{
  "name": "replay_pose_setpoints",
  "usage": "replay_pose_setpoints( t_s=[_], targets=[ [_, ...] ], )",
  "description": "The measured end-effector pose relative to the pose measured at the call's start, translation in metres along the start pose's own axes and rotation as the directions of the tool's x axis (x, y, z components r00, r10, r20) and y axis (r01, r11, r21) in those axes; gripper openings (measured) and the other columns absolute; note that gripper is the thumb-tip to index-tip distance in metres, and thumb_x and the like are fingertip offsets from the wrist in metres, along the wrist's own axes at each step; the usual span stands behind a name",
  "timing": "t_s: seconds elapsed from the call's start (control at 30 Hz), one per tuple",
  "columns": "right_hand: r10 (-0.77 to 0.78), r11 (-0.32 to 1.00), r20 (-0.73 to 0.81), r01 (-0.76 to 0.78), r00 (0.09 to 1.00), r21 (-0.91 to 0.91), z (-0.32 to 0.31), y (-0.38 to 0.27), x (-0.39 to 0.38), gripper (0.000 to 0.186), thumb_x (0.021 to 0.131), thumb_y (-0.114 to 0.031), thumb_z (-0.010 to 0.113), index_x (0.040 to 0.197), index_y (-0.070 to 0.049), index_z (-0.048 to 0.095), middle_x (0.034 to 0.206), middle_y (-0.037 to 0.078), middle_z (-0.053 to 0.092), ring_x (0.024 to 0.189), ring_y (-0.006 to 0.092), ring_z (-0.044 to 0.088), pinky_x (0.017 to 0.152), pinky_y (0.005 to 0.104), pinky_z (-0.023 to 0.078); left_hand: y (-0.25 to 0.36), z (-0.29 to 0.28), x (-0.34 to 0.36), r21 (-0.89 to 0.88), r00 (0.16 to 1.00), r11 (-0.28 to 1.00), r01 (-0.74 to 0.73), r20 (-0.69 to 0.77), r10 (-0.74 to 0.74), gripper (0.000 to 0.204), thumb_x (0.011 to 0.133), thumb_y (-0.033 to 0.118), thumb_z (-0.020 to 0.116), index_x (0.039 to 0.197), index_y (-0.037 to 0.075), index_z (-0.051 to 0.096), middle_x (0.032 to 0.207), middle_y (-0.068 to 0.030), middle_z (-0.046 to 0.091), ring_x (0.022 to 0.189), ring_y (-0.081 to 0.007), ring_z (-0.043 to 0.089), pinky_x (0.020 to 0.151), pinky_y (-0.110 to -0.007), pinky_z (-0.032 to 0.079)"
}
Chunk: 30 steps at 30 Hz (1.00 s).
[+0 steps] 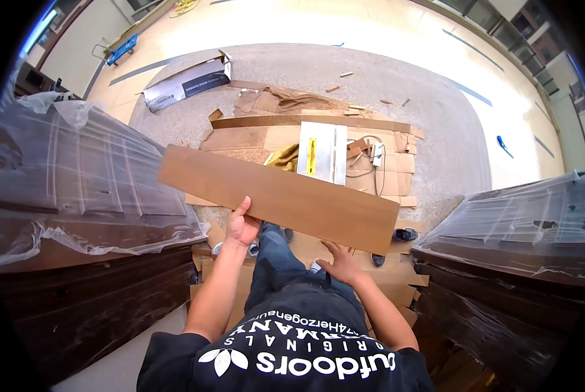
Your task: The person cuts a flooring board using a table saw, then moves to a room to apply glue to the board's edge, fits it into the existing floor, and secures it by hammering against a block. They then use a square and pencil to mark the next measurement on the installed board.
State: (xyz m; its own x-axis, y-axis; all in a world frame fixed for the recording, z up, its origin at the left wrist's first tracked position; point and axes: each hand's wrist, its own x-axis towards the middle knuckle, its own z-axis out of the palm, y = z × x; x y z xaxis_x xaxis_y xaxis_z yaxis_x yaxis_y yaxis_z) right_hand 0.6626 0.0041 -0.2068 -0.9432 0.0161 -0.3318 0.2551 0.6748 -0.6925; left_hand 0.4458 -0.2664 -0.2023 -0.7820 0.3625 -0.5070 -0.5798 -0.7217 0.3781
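A long, flat brown wooden board slants across the middle in front of me, its left end farther away than its right. My left hand is closed on the near edge of the board, thumb on the top face, the other fingers hidden underneath. Close to the near edge, right of centre, is my right hand, fingers apart and holding nothing; whether its fingertips touch the board I cannot tell. Just beyond the board stands a silver metal saw table with a yellow slotted insert.
Cardboard sheets cover the floor around the saw table. A power strip with a cable lies right of it. Plastic-wrapped dark furniture stands left and right. A long carton, wood offcuts and a blue trolley are farther off.
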Motion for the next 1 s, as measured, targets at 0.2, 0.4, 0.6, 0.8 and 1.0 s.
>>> replay_pose_setpoints(
  t_s=[0.2, 0.4, 0.6, 0.8, 1.0],
  targets=[
    [0.439, 0.898, 0.138, -0.427, 0.888, -0.108, 0.06, 0.068, 0.024, 0.05, 0.097, -0.039, 0.066, 0.13, -0.002, 0.064, 0.135, 0.023, 0.062, 0.126, 0.0419, 0.058, 0.103, 0.048, 0.05, 0.089, -0.006, 0.146, 0.056, 1.0, 0.998, 0.003, -0.021, -0.002, 0.033, 0.101, 0.014, 0.066, 0.133, 0.009, 0.061, 0.13, -0.0054, 0.068, 0.121, -0.0227, 0.064, 0.105, -0.041, 0.053],
    [0.524, 0.85, -0.006, -0.524, 0.851, -0.052, 0.048, 0.037, 0.08, 0.042, 0.105, -0.035, 0.054, 0.085, 0.001, 0.064, 0.082, 0.02, 0.067, 0.078, 0.0372, 0.064, 0.076, 0.0474, 0.052, 0.162, -0.036, 0.252, 0.133, 0.993, 0.991, 0.005, -0.114, 0.01, 0.031, 0.101, 0.014, 0.065, 0.132, 0.01, 0.061, 0.129, -0.0036, 0.069, 0.118, -0.0206, 0.066, 0.103, -0.039, 0.055],
    [0.572, 0.602, 0.513, -0.752, 0.64, 0.268, -0.004, 0.028, 0.071, 0.049, 0.107, -0.042, 0.047, 0.09, 0.001, 0.061, 0.09, 0.026, 0.067, 0.09, 0.044, 0.066, 0.08, 0.0481, 0.05, 0.196, -0.048, 0.297, 0.213, 0.96, 0.971, -0.104, -0.232, 0.154, 0.033, 0.102, 0.014, 0.065, 0.134, 0.01, 0.06, 0.13, -0.0038, 0.068, 0.118, -0.0209, 0.066, 0.1, -0.037, 0.056],
    [0.276, 0.702, 0.891, -0.709, 0.359, 0.068, -0.01, 0.164, 0.235, 0.06, 0.106, -0.055, 0.046, 0.095, -0.001, 0.069, 0.082, 0.01, 0.071, 0.067, 0.0149, 0.067, 0.065, 0.033, 0.055, 0.154, -0.127, 0.349, 0.268, 0.9, 0.947, -0.179, -0.343, 0.268, 0.037, 0.104, 0.018, 0.062, 0.139, 0.008, 0.056, 0.135, -0.0055, 0.066, 0.122, -0.0221, 0.064, 0.103, -0.04, 0.054],
    [0.24, 0.971, -0.105, -0.241, 0.965, 0.007, -0.012, 0.418, 0.593, 0.036, 0.103, -0.033, 0.058, 0.108, 0.001, 0.068, 0.106, 0.024, 0.068, 0.102, 0.0405, 0.065, 0.09, 0.0465, 0.051, 0.082, -0.289, 0.447, 0.214, 0.853, 0.946, -0.244, -0.417, 0.314, 0.036, 0.105, 0.017, 0.059, 0.139, 0.007, 0.056, 0.137, -0.007, 0.065, 0.124, -0.0225, 0.063, 0.104, -0.04, 0.054]
  ],
)
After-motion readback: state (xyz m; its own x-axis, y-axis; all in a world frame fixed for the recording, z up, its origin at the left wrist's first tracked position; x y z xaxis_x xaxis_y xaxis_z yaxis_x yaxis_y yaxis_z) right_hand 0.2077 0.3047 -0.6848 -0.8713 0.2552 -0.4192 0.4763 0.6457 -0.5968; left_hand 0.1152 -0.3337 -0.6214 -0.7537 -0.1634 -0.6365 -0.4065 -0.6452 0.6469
